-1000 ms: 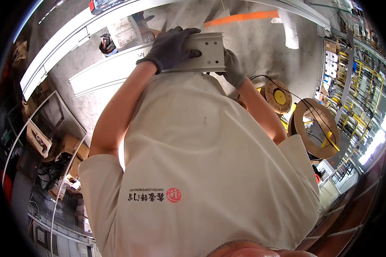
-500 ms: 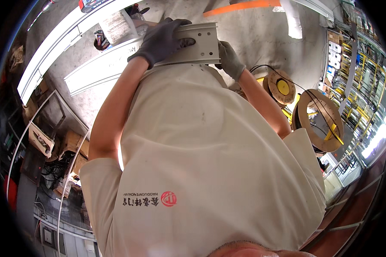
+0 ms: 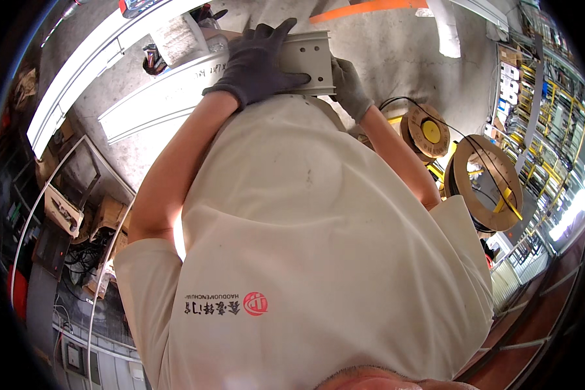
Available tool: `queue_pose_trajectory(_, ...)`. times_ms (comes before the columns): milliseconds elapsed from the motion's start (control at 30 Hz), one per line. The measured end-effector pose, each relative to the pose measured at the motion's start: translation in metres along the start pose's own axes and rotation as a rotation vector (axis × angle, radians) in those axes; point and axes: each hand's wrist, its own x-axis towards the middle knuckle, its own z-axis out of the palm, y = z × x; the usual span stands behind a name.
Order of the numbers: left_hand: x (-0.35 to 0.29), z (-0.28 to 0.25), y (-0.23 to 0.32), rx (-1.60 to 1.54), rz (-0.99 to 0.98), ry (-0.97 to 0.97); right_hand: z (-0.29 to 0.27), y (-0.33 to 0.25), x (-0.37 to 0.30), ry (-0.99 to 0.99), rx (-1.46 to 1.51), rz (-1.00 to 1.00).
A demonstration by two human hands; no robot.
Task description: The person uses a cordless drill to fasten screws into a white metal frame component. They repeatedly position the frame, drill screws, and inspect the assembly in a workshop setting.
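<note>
A long pale metal profile (image 3: 317, 64) with small round holes near its end lies across in front of my body, with handwriting on its face. My left hand (image 3: 257, 67), in a dark grey glove, rests flat on the profile with fingers and thumb spread. At the profile's right end is my right hand (image 3: 351, 90), in a lighter grey glove. Its fingers bend around behind that end, and their tips are hidden.
Beyond the profile stands a white block-like container (image 3: 179, 40) beside small tools. Another long white profile (image 3: 78, 78) curves along the left. Cable spools (image 3: 484, 185) stand at the right, near yellow racks (image 3: 552, 123). Cardboard boxes (image 3: 107, 218) sit at the left.
My left hand has slid a little to the right along the profile, and its fingers have spread. More handwriting shows. My right hand stays at the profile's end.
</note>
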Motion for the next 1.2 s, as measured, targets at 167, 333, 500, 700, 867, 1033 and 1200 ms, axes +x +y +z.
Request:
queue_pose_trajectory(167,0.0,-0.001,0.002,0.012,-0.009,-0.035,0.005,-0.004,-0.005,0.064,-0.062,-0.097)
queue_pose_trajectory(333,0.0,0.002,-0.009,-0.092,0.049,-0.05,0.001,-0.011,-0.009,0.015,0.002,0.061)
queue_pose_trajectory(500,0.0,0.003,-0.008,-0.052,0.048,-0.006,0.001,-0.008,-0.007,0.023,-0.001,0.059)
queue_pose_trajectory(700,0.0,-0.003,0.003,0.017,-0.016,-0.04,0.003,-0.008,-0.007,0.015,0.068,0.05)
queue_pose_trajectory(867,-0.001,-0.007,0.007,0.006,-0.02,-0.078,0.003,-0.013,-0.009,-0.001,0.084,0.096)
queue_pose_trajectory(1033,-0.002,-0.001,-0.011,-0.102,0.082,-0.063,0.001,-0.007,-0.009,-0.013,0.084,0.04)
queue_pose_trajectory(1200,-0.003,0.003,-0.01,-0.104,0.076,-0.027,-0.002,-0.005,-0.004,-0.036,0.082,0.086)
